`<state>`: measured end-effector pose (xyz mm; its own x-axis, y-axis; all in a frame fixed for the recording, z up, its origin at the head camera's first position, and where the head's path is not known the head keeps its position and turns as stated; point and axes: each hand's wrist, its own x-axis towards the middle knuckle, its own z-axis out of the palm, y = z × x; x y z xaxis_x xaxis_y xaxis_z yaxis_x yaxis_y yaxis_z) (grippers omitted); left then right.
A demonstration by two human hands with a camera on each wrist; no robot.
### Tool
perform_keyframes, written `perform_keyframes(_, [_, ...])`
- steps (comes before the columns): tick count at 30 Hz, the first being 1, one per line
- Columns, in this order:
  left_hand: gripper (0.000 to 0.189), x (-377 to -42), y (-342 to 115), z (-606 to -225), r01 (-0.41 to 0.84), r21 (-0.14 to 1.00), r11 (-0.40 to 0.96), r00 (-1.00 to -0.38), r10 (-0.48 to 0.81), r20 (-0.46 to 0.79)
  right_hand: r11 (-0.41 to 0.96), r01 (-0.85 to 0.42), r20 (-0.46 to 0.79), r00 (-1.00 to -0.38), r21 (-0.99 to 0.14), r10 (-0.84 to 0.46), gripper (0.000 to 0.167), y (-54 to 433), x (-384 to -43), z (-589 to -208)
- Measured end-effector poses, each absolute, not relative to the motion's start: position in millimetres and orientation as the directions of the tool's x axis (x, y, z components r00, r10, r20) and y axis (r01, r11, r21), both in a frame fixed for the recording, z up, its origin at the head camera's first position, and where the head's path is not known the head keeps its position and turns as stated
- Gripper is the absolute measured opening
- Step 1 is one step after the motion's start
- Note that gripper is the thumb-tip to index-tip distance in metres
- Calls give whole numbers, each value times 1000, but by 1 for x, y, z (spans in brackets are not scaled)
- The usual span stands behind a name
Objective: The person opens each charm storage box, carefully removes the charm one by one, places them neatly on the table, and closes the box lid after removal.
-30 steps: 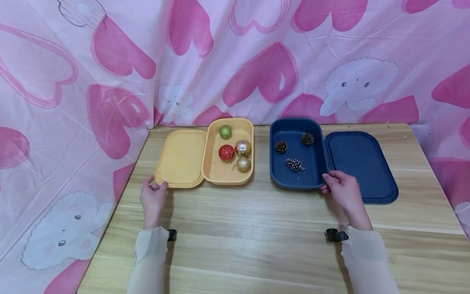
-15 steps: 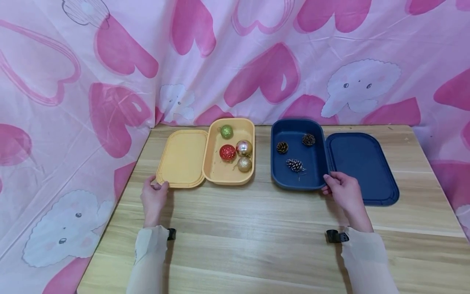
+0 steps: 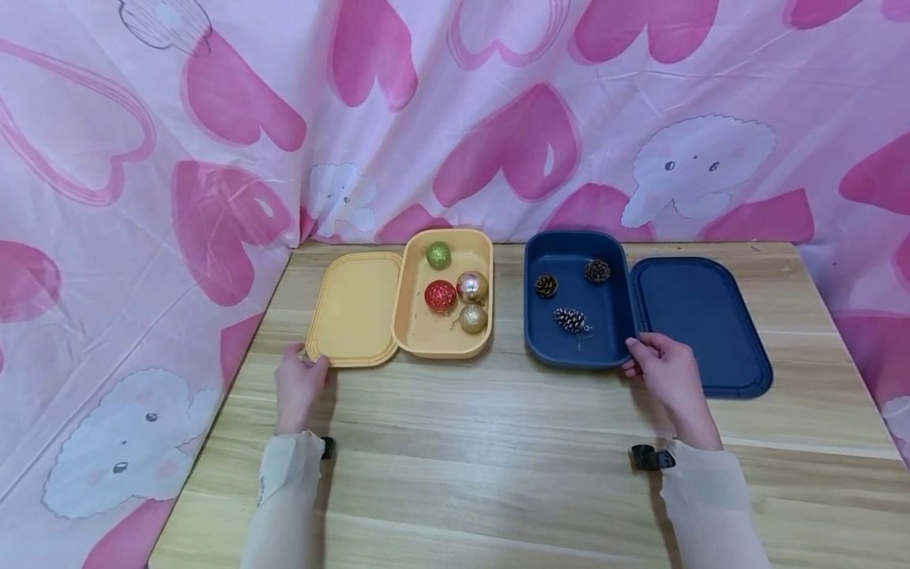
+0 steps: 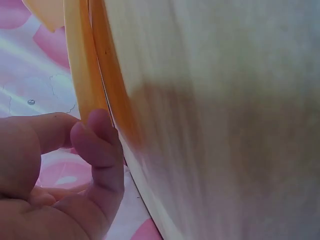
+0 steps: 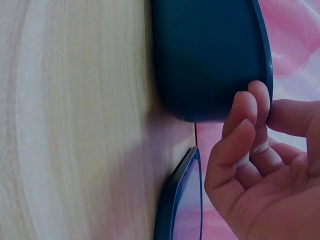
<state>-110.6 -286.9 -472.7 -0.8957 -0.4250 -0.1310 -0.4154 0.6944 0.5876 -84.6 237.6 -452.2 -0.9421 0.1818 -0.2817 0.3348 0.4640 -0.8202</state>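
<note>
My left hand [image 3: 298, 387] pinches the near left corner of a flat yellow lid [image 3: 355, 308]; in the left wrist view the thumb and fingertips [image 4: 100, 122] meet at the lid's edge [image 4: 86, 65]. Right of the lid is a yellow box [image 3: 418, 336] holding a green, a red and two golden ornament balls [image 3: 441, 296]. My right hand [image 3: 667, 379] grips the near right corner of a navy box [image 3: 579, 356], fingers under the rim and thumb on it in the right wrist view. Three pine cones [image 3: 570, 319] lie inside that box.
A navy lid [image 3: 700, 316] lies flat to the right of the navy box, partly behind my right hand. Everything rests on a wooden table [image 3: 483, 458]. A pink heart-patterned cloth [image 3: 498, 142] hangs along its back and left side.
The yellow lid has shifted slightly right and toward me, along with my left hand. The right hand, both boxes and their contents stay in place.
</note>
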Motion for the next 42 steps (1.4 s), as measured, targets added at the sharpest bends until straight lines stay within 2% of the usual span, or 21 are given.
perform_keyframes(10, [58, -116, -291, -470, -401, 558, 727, -912, -370, -175, 446, 327, -275, -945, -833, 178, 55, 238, -85, -454])
perform_keyframes(26, [50, -123, -293, -473, -425, 528, 735, -905, -345, -248, 434, 315, -263, -948, -844, 178, 55, 238, -85, -457])
perform_keyframes(42, [46, -126, -293, -475, -418, 509, 753, -909, -338, -245, 437, 305, -252, -952, -846, 175, 55, 238, -84, -456])
